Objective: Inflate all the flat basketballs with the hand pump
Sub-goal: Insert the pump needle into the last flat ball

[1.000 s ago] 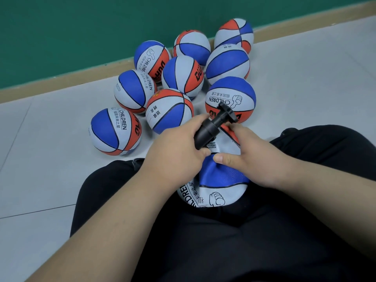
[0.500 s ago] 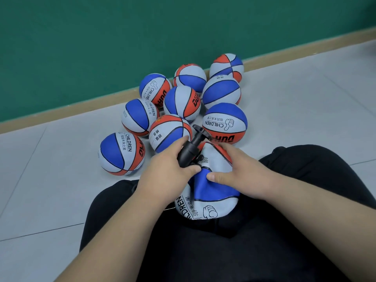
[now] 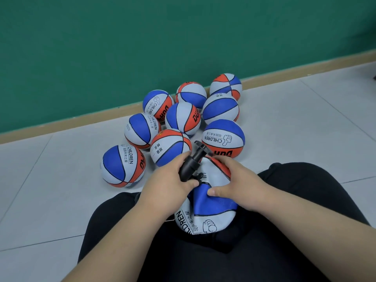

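Observation:
A flat, crumpled blue, white and red basketball lies on my lap. My left hand grips the barrel of a small black hand pump, which tilts up to the right with its T-handle at the top. The pump's lower end sits at the ball's top. My right hand holds the flat ball, thumb pressed on its blue panel. Several round, inflated basketballs of the same colours sit on the floor just beyond.
I sit on a grey tiled floor with legs in black trousers. A green wall with a tan skirting board runs behind the balls.
The view has tilted up, so balls and hands sit lower in frame. My hands keep their grip on the pump and the flat ball, with little shift between them.

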